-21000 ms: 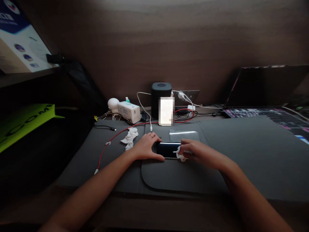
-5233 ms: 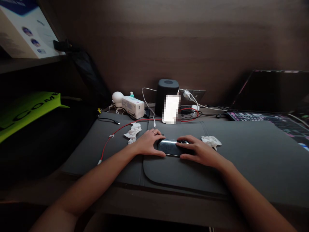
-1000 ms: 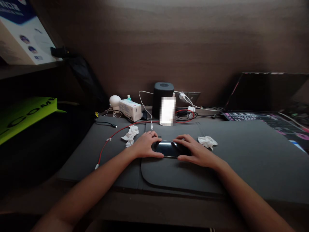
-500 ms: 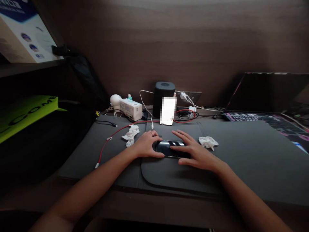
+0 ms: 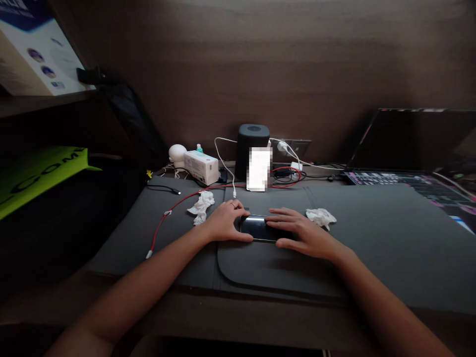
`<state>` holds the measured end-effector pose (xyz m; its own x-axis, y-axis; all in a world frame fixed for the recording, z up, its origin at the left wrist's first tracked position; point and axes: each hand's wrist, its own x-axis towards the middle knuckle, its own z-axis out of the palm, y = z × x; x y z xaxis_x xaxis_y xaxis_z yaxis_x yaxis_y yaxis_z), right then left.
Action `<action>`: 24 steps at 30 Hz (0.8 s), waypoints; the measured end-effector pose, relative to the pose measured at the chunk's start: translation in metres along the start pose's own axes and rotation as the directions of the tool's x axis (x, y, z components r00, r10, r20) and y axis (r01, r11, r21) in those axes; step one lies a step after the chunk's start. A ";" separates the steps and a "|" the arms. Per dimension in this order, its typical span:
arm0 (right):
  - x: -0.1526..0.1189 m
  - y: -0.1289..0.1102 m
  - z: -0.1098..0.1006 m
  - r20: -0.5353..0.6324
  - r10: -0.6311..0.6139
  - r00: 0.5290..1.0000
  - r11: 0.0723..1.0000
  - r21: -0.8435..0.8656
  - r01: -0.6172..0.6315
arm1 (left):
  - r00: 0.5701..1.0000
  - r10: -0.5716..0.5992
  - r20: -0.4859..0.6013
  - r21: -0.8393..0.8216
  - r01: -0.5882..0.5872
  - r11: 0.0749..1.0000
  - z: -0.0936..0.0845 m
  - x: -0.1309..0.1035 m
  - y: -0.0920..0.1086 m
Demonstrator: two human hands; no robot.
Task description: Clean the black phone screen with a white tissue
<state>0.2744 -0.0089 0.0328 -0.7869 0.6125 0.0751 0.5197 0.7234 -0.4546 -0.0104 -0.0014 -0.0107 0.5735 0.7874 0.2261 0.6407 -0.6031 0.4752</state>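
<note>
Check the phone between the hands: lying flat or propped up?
Flat: the phone lies glossy side up on the gray surface, with the left hand around its left end.

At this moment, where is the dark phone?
In the head view, the dark phone lies on the gray mat, slightly below and right of centre, its left end held by the left hand, its right end under the right hand.

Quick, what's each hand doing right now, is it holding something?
Left hand: holding the phone at its left end, thumb and fingers around it.
Right hand: open, over the phone's right end; can't tell if it touches.
</note>
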 end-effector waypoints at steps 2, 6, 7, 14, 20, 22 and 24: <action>0.001 -0.003 0.002 -0.037 0.011 0.999 1.000 0.005 -0.011 | 1.000 -0.001 0.002 -0.003 0.001 1.000 0.000 0.000 -0.001; 0.005 -0.010 0.009 -0.039 -0.024 0.999 1.000 -0.019 0.023 | 1.000 -0.010 0.004 -0.002 0.010 1.000 0.001 0.000 -0.001; 0.005 -0.012 0.010 -0.035 -0.031 0.999 0.999 -0.024 0.031 | 1.000 -0.010 0.002 0.002 0.010 1.000 0.001 0.000 -0.001; 0.004 -0.016 0.007 -0.042 0.016 0.999 0.999 -0.045 -0.018 | 1.000 -0.006 0.003 0.012 0.006 1.000 0.001 0.000 0.000; -0.005 -0.005 -0.008 -0.037 0.101 0.994 0.994 -0.048 -0.102 | 1.000 -0.013 0.013 -0.002 0.013 1.000 0.000 0.000 0.000; -0.007 0.000 -0.010 -0.046 0.104 0.994 0.994 -0.036 -0.106 | 1.000 -0.013 0.009 0.000 0.013 1.000 0.000 0.000 0.000; -0.009 0.003 -0.013 -0.060 0.100 0.993 0.994 -0.030 -0.102 | 1.000 -0.012 0.004 0.003 0.012 1.000 0.000 0.000 0.000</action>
<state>0.2875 -0.0080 0.0420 -0.7098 0.6995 0.0826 0.6068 0.6668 -0.4326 -0.0101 -0.0014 -0.0107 0.5679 0.7938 0.2176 0.6488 -0.5943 0.4752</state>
